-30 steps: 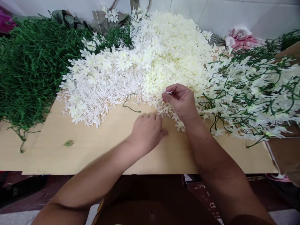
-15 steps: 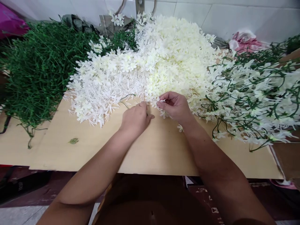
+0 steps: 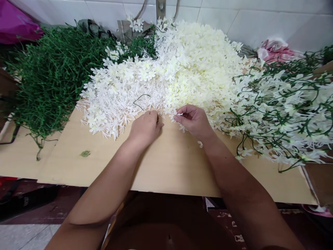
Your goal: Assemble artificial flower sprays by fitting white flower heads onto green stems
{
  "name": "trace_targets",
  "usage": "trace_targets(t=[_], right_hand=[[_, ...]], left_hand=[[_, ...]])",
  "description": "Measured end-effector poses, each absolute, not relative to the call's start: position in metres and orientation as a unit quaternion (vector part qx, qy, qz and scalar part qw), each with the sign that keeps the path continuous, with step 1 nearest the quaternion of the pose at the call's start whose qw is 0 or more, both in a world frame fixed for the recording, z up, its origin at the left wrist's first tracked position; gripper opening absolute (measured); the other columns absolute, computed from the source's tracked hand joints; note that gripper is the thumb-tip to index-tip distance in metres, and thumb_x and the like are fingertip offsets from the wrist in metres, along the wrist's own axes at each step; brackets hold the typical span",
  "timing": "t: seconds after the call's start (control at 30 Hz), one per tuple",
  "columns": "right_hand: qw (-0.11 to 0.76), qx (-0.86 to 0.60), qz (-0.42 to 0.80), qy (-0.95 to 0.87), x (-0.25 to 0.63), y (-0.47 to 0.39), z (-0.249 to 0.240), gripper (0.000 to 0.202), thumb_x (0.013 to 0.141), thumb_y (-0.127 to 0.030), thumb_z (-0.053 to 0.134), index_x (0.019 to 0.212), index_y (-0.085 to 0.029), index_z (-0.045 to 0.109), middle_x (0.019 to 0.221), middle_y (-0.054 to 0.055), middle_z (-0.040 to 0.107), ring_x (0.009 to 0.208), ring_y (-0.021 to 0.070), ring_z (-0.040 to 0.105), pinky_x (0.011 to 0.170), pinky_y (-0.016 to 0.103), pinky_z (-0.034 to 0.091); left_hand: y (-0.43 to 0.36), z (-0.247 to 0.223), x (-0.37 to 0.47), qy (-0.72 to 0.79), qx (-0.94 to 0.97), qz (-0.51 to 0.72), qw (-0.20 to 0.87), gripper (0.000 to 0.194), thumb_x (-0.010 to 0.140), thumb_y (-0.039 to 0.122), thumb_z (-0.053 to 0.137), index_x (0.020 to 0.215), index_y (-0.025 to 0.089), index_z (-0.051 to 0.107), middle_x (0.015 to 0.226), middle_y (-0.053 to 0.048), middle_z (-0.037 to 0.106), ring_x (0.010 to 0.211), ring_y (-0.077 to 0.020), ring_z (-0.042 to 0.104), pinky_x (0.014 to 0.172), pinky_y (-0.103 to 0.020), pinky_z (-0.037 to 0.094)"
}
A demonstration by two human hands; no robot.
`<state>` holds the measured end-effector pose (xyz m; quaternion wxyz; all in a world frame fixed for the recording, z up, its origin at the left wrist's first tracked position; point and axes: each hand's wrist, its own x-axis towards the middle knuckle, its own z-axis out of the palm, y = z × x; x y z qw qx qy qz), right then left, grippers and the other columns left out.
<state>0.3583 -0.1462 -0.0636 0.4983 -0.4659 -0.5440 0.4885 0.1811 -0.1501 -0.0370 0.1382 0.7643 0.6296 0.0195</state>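
Observation:
My left hand (image 3: pixel 145 127) rests on the tan board (image 3: pixel 166 163), fingers pinched on a thin green wire stem (image 3: pixel 140 99) that curls up over the white stamen pile (image 3: pixel 117 100). My right hand (image 3: pixel 194 119) is just to its right, thumb and fingers pinching a small white flower piece (image 3: pixel 179 114). Behind both hands lies a big heap of cream flower heads (image 3: pixel 197 66).
A mass of bare green stems (image 3: pixel 49 73) fills the left side. Finished stems with white flowers (image 3: pixel 283 107) are piled at the right. A pink bag (image 3: pixel 273 48) lies by the tiled wall. A small green scrap (image 3: pixel 85 153) sits on the board.
My left hand slid forward off the bare board to the pile's edge and took hold of the green stem, lifting it. My right hand drew left, closer to the left one.

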Motion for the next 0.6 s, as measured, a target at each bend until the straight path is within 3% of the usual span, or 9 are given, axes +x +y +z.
trace_targets(t=[0.27,0.43,0.6], right_hand=[[0.493,-0.46,0.491,-0.552,0.355,-0.149,-0.065,0.031,0.062,-0.042,0.082,0.069,-0.019,0.061,0.063,-0.002,0.058,0.058,0.0097,0.049,0.054,0.025,0.04],[0.504,-0.452,0.502,-0.538,0.354,-0.149,-0.064,0.028,0.062,-0.038,0.081,0.069,-0.019,0.061,0.065,-0.002,0.06,0.059,0.0097,0.051,0.055,0.025,0.042],[0.505,-0.456,0.518,-0.519,0.356,-0.147,-0.064,0.03,0.059,-0.037,0.083,0.07,-0.019,0.061,0.064,-0.002,0.059,0.058,0.0096,0.052,0.054,0.025,0.041]], left_hand=[[-0.143,-0.036,0.171,0.615,0.769,0.095,0.144,0.013,0.085,0.018,0.051,0.084,0.019,0.063,0.094,-0.01,0.071,0.09,-0.0269,0.066,0.076,-0.037,0.048],[-0.136,-0.034,0.151,0.586,0.716,0.351,0.145,0.006,0.086,0.02,0.056,0.089,0.019,0.061,0.074,0.0,0.067,0.068,-0.0144,0.062,0.069,-0.029,0.048],[-0.124,-0.029,0.133,0.485,0.627,0.574,0.203,0.009,0.084,0.027,0.066,0.092,0.023,0.064,0.077,0.001,0.066,0.074,-0.012,0.065,0.069,-0.025,0.052]])
